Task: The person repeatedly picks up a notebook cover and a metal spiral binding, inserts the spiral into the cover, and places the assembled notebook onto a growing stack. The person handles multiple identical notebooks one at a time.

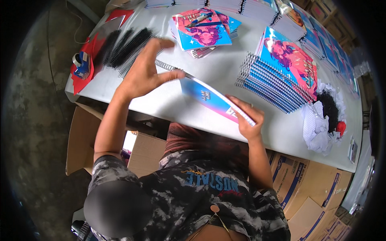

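- Evidently clamping the notebook [207, 99] in closed right fingers [245, 107], probably to steady it
- Holding left fingers [155, 47] spread wide, empty, near the coil [165, 65]

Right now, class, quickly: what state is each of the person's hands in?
Left hand: open, thumb spread beside the spiral coil; whether it touches cannot be told.
Right hand: closed, holding the blue-and-pink notebook near one end.

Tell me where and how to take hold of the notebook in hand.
Probably by the right end of the notebook, from the right, where the right hand holds it, pinching across its thickness: it's a thin slab, and the coil juts from its left end.
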Tool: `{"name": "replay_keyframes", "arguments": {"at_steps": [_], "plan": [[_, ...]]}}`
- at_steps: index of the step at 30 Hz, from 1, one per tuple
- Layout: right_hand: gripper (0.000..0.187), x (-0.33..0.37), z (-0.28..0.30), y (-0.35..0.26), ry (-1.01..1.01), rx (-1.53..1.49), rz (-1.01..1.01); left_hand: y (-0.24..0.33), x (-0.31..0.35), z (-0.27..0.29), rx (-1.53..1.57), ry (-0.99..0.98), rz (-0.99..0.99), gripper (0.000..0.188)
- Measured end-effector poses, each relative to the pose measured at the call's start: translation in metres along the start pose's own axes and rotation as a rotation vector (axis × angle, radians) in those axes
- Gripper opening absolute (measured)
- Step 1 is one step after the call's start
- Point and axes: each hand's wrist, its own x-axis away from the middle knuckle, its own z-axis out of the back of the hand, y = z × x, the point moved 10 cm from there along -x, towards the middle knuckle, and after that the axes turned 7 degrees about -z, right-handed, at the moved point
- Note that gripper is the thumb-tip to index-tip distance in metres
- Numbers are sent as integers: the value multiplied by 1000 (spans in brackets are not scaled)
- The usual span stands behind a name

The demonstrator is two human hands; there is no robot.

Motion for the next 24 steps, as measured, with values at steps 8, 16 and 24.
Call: {"name": "replay_keyframes", "arguments": {"at_steps": [8,16,24], "plan": [[24,-8,13,14,-1,-91,-132,-26,12,-20,369,-117,154,23],[23,-3,17,14,25,-61,-161,-36,23,-41,590,-291,268,30],[24,-5,17,18,39,-76,-189,-69,15,-57,746,-449,416,48]]}}
